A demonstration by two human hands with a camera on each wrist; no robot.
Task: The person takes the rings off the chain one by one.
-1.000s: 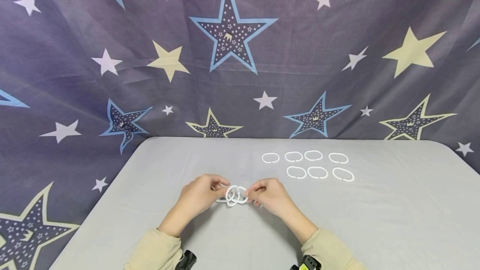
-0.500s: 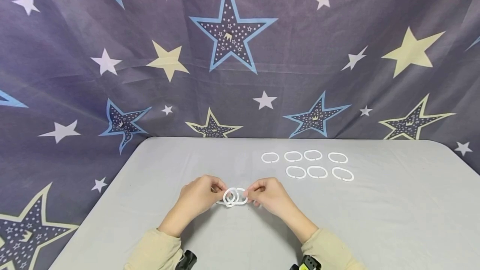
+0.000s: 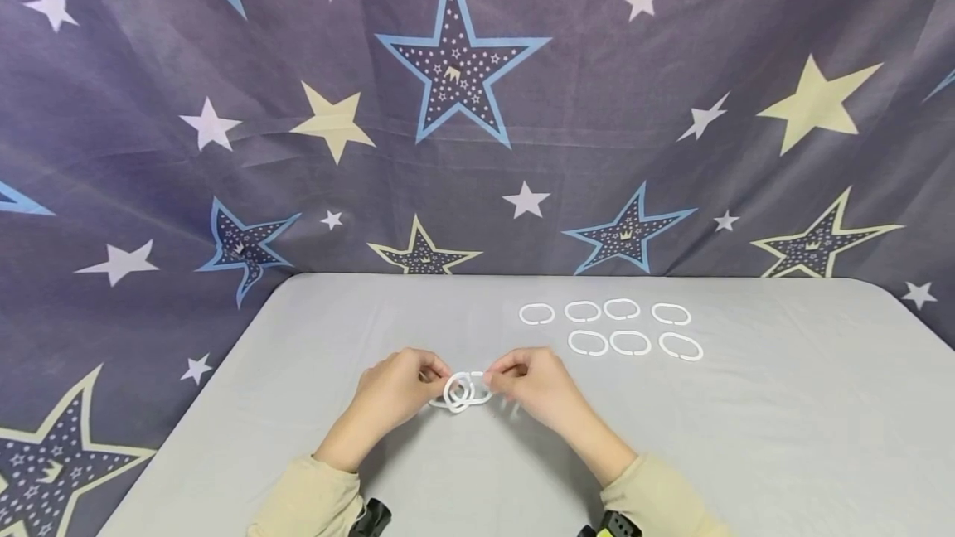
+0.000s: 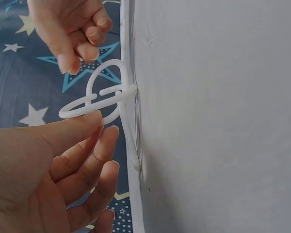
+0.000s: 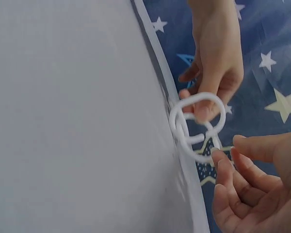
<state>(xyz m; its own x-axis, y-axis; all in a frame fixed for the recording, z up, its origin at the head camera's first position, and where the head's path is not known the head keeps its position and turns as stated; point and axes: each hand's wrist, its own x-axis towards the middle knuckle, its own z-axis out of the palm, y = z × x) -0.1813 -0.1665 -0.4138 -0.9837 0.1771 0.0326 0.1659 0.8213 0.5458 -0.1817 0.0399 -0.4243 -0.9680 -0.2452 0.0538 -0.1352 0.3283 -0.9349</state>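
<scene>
Several white plastic rings linked into a short chain (image 3: pixel 462 392) hang just above the grey table (image 3: pixel 746 437). My left hand (image 3: pixel 395 392) pinches the chain's left ring between thumb and fingers; the left wrist view shows that thumb on a flat-lying ring (image 4: pixel 94 109). My right hand (image 3: pixel 537 388) is at the chain's right end with its fingers curled. In the right wrist view its index fingertip (image 5: pixel 217 154) touches the lower ring (image 5: pixel 199 155), thumb close above. One ring of the chain dangles toward the table (image 4: pixel 133 145).
Several loose white rings lie in two rows at the back right of the table, from one ring (image 3: pixel 537 313) to another (image 3: pixel 681 346). A star-patterned cloth (image 3: pixel 462 106) hangs behind and drapes around the table.
My right hand has lifted slightly and shifted a little left toward the chain. The rings have bunched closer together. My left hand has barely moved.
</scene>
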